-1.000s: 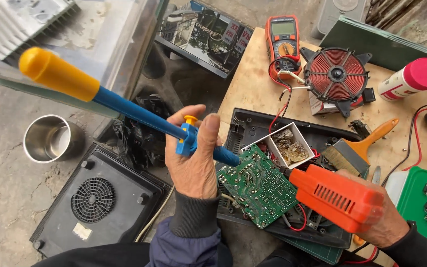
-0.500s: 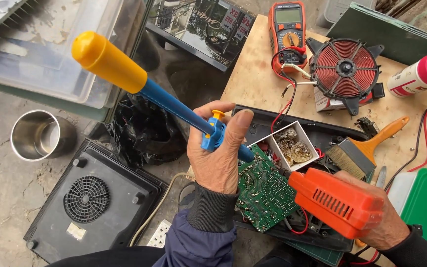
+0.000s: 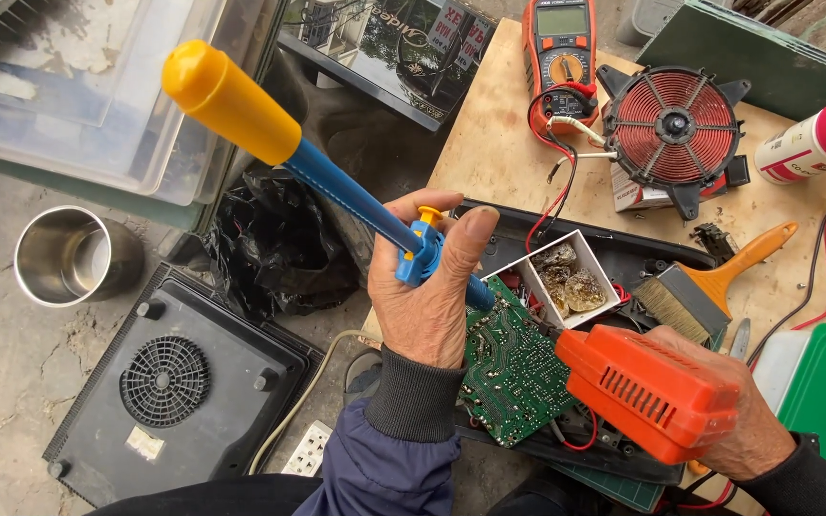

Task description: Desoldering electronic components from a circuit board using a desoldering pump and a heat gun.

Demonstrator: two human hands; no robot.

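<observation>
We see the left hand [image 3: 429, 296] closed around a blue desoldering pump [image 3: 356, 201] with a yellow knob at its far end; the thumb lies near the small yellow button. The pump is tilted, and its tip goes down to the green circuit board [image 3: 513, 368]. The right hand [image 3: 733, 420] grasps an orange soldering gun [image 3: 647, 392], which is just over the same board. The board rests in a black housing [image 3: 623, 253] on the wooden table [image 3: 489, 143]. Beside it stands a small white box [image 3: 566, 277] with amber lumps, and a brush [image 3: 709, 287] lies near. A red coil [image 3: 671, 124] and a multimeter [image 3: 558, 48] are further back.
</observation>
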